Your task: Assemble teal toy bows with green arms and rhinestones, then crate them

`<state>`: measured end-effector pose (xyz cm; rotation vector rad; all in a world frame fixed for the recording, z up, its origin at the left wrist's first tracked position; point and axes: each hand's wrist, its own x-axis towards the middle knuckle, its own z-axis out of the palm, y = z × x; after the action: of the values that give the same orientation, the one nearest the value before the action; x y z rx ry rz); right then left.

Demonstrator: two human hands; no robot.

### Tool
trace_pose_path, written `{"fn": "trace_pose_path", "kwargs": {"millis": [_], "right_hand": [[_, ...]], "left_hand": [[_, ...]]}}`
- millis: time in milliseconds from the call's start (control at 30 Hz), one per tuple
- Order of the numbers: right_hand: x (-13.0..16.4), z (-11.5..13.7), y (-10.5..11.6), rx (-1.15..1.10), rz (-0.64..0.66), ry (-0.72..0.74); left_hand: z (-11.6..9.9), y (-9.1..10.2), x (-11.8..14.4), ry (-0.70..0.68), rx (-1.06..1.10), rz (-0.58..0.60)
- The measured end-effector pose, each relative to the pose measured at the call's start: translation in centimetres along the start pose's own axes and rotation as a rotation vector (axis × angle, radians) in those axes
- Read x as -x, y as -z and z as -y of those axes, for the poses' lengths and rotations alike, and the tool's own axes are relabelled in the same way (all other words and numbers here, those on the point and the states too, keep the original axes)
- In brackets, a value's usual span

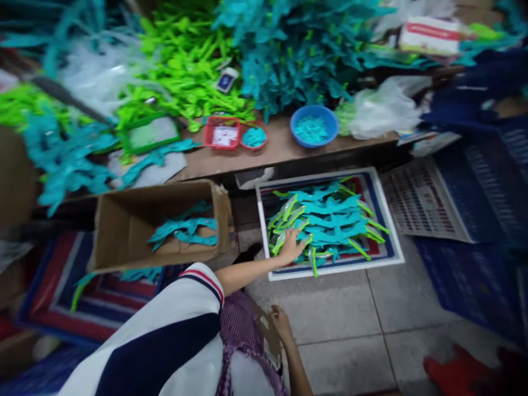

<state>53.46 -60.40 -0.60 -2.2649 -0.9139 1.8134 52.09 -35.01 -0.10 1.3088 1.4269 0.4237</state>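
Left hand (pixel 291 248) at five o'clock from view centre, fingers against teal-and-green pieces (pixel 330 223) stacked in white-rimmed tray (pixel 350 266) between three and four o'clock; clenched or released, not determinable. Right hand (pixel 281 323) near six o'clock beside brown board (pixel 269 336), fingers curled, grip likewise not determinable.

Dim, cool light falls on my workbench (pixel 280 144), with deep shadow beneath it. A plastic bag (pixel 381 110) catches pale highlights. My left hand (pixel 291 248) looks slightly soft; toward the edges, everything smears and stretches into heavy blur.
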Motion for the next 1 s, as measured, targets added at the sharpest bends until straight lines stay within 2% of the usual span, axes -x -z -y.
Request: {"fn": "trace_pose_path", "kwargs": {"millis": [33, 100, 133, 167, 200, 233, 267, 333, 367, 433, 500, 600, 700, 767, 900, 1000], "right_hand": [[0.7, -0.3, -0.4, 0.049, 0.023, 0.023], [1.7, -1.0, -1.0, 0.153, 0.057, 0.07], [2.1, -1.4, -1.4, 0.208, 0.07, 0.093], [2.4, -1.8, -2.0, 0.264, 0.081, 0.115], [2.9, -2.2, -2.7, 0.32, 0.092, 0.136], [3.5, -2.6, -3.6, 0.374, 0.104, 0.156], [4.2, -2.9, -4.8, 0.426, 0.122, 0.177], [6.0, -3.4, -7.5, 0.521, 0.172, 0.218], [7.2, -3.5, -9.0, 0.563, 0.201, 0.237], [9.4, -3.8, -12.0, 0.639, 0.256, 0.268], [11.2, -3.6, -15.0, 0.699, 0.3, 0.295], [12.6, -2.3, -19.5, 0.762, 0.36, 0.327], [12.6, 0.8, -24.1, 0.81, 0.39, 0.352], [12.3, 3.8, -27.8, 0.824, 0.394, 0.38], [11.2, 11.1, -37.1, 0.815, 0.402, 0.441], [9.8, 16.0, -45.8, 0.814, 0.414, 0.496]], "left_hand": [[1.6, 1.5, 4.3, -0.057, 0.034, 0.045], [5.7, 5.4, 13.0, -0.29, 0.053, 0.258], [8.2, 7.9, 17.2, -0.341, 0.037, 0.349], [10.7, 10.6, 21.4, -0.338, 0.005, 0.408], [13.4, 13.4, 25.4, -0.265, -0.038, 0.389], [16.0, 16.2, 29.3, -0.128, -0.082, 0.297], [18.5, 19.0, 33.0, 0.051, -0.118, 0.14], [23.1, 23.7, 39.8, 0.269, -0.138, -0.1], [25.1, 25.5, 42.8, 0.36, -0.133, -0.194], [28.7, 27.8, 48.0, 0.512, -0.098, -0.335], [31.6, 28.4, 51.7, 0.625, -0.037, -0.436], [35.0, 27.8, 55.1, 0.715, 0.086, -0.542], [37.9, 27.4, 57.6, 0.787, 0.231, -0.632], [39.7, 28.0, 59.2, 0.835, 0.329, -0.7], [44.2, 31.6, 62.2, 0.924, 0.515, -0.846], [49.1, 35.3, 62.2, 0.997, 0.649, -0.943]]}}
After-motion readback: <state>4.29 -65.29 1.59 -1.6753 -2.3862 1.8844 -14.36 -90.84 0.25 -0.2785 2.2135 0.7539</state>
